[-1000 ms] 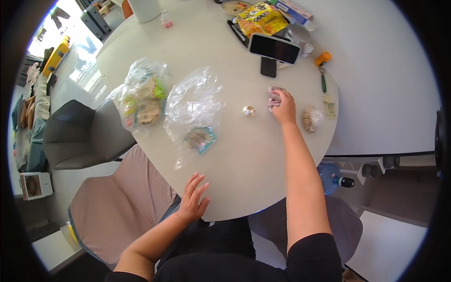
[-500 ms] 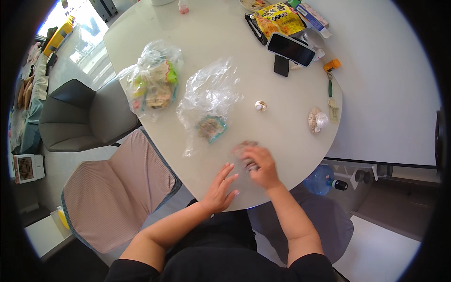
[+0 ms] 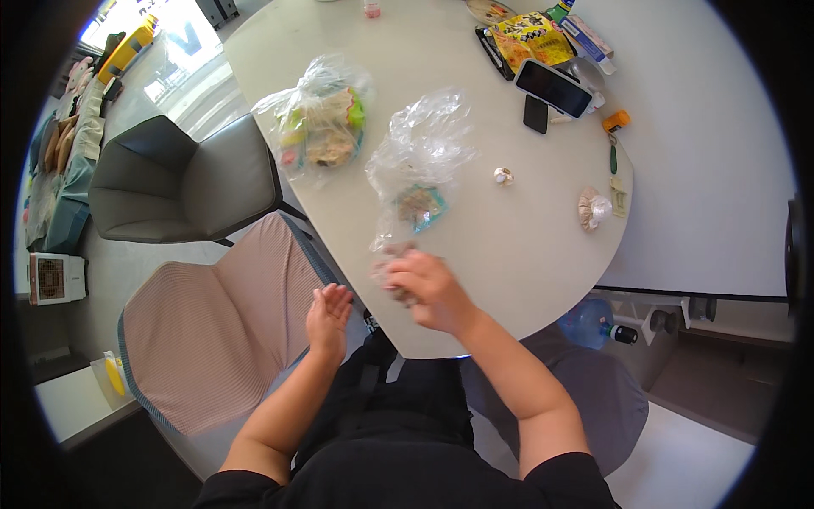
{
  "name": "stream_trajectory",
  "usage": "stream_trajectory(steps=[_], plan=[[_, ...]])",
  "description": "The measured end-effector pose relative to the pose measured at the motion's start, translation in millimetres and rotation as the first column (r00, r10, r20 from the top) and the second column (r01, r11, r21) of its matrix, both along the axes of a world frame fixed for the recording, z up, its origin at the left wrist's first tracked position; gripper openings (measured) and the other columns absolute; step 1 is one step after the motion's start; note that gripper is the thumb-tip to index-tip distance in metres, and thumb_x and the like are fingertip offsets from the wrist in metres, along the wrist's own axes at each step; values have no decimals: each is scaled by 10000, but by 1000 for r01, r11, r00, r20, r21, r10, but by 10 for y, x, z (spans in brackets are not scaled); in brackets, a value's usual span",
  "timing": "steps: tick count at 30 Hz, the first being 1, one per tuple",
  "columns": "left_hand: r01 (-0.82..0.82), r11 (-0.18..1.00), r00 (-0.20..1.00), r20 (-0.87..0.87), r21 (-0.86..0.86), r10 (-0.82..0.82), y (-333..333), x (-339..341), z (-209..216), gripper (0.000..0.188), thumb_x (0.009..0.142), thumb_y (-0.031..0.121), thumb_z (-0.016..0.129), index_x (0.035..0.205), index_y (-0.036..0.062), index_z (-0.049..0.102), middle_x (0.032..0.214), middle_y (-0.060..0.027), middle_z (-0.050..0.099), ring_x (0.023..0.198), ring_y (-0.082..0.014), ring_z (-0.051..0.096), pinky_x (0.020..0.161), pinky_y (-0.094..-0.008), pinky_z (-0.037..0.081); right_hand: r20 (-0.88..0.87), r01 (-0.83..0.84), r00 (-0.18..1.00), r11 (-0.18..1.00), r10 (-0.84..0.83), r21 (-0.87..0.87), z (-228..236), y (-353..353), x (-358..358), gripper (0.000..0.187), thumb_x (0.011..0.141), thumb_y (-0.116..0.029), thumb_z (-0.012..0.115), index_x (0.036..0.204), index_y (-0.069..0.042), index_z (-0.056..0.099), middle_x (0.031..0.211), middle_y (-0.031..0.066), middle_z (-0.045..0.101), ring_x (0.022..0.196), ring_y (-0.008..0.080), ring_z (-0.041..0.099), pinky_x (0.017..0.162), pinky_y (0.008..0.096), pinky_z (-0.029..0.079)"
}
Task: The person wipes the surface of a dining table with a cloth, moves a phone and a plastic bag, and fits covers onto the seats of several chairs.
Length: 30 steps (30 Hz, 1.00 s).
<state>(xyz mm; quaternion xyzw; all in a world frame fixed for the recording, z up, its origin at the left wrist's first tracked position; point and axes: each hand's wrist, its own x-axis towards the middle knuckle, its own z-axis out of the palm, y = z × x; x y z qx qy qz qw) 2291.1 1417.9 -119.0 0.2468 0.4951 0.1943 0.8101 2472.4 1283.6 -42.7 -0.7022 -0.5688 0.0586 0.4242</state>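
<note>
My right hand is at the near left edge of the table, fingers closed round a crumpled pinkish-brown wad. Motion blurs the wad, so its material is unclear. Beyond the table's left edge, my left hand is held empty, fingers stretched and palm turned toward the right hand. Just past the wad lies a clear plastic bag with a small teal-edged packet at its near end. Farther left sits a knotted clear bag of colourful packaged food.
A small white-and-brown item and a tied beige bundle lie to the right. Farther back are a phone on a stand, a yellow food packet and an orange bottle. Two chairs, a pink-covered one and a grey one, flank the left edge.
My right hand has moved left across the table with the wad. My left hand has left the tabletop, going left past the edge and turning its palm inward. The view has shifted slightly.
</note>
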Motion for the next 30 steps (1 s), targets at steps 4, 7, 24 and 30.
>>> stream_trajectory(steps=[4,7,24,30], plan=[[19,955,993,118,-297,17,-66,47,-93,540,990,489,333,1060,1,552,1038,-116,612,1004,-260,571,927,-397,436,12,-177,984,983,178,-44,-384,759,-259,238,637,-18,628,863,-90,645,1086,41,638,1028,261,559,876,374,452],[87,939,972,236,-332,-7,-71,27,-142,547,993,491,314,1035,4,560,1025,-120,614,995,-260,574,918,-408,443,178,-319,920,930,350,-183,-510,716,-290,179,655,-45,625,822,-100,653,1034,24,646,978,244,569,833,367,458],[133,890,991,41,-436,-128,-683,-307,-289,638,997,454,309,1278,-102,443,1290,-251,511,1220,-356,486,1037,-444,391,19,-41,999,992,44,-120,-419,-58,179,259,595,107,550,755,-79,635,880,52,677,907,284,603,805,374,494],[337,823,931,35,-456,-362,-790,-280,-298,571,996,429,332,1170,-84,513,1154,-229,594,1044,-339,596,866,-423,499,-58,-105,993,994,106,9,56,-690,214,262,595,108,528,732,-91,628,889,31,674,911,267,591,796,376,482]])
